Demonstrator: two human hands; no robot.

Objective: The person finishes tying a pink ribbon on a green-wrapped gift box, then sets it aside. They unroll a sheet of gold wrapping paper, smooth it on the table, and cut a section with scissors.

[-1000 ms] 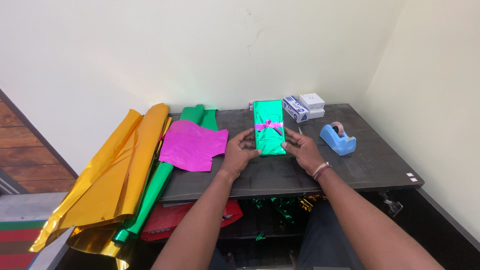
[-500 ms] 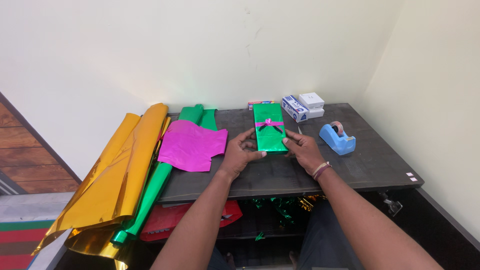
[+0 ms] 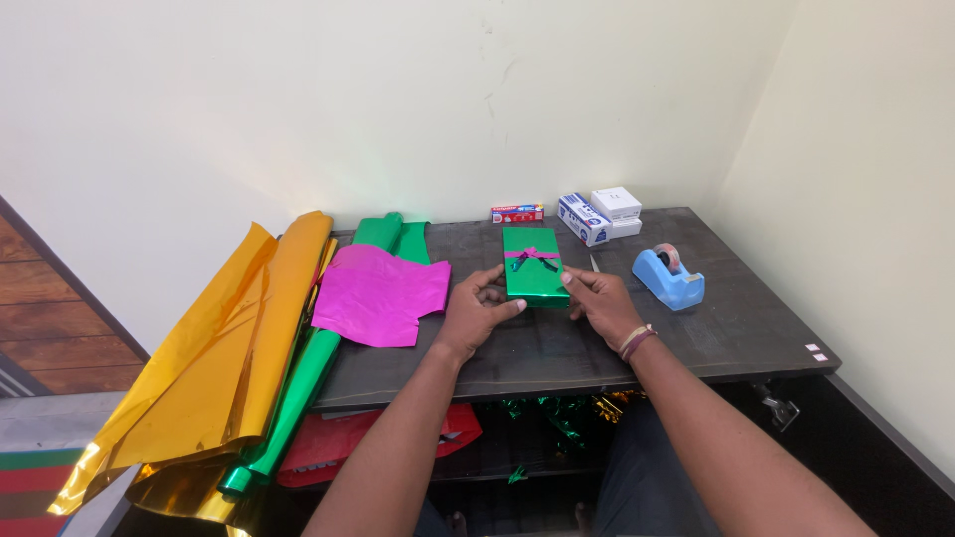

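A flat box wrapped in shiny green foil (image 3: 534, 268) lies on the dark table (image 3: 716, 328), tied across with a pink ribbon and bow (image 3: 532, 256). My left hand (image 3: 476, 308) grips its near left corner. My right hand (image 3: 597, 301) grips its near right corner. The box rests almost flat on the table between both hands.
A pink foil sheet (image 3: 379, 293) lies left of the box. Green foil rolls (image 3: 298, 388) and gold foil (image 3: 214, 368) hang off the table's left edge. A blue tape dispenser (image 3: 668, 276), white and blue small boxes (image 3: 602, 214) and a red small box (image 3: 517, 213) stand behind.
The wrapped box has tipped down from standing tilted toward me to lying nearly flat on the table. A red small box behind it has come into view. Both hands stayed on the near corners.
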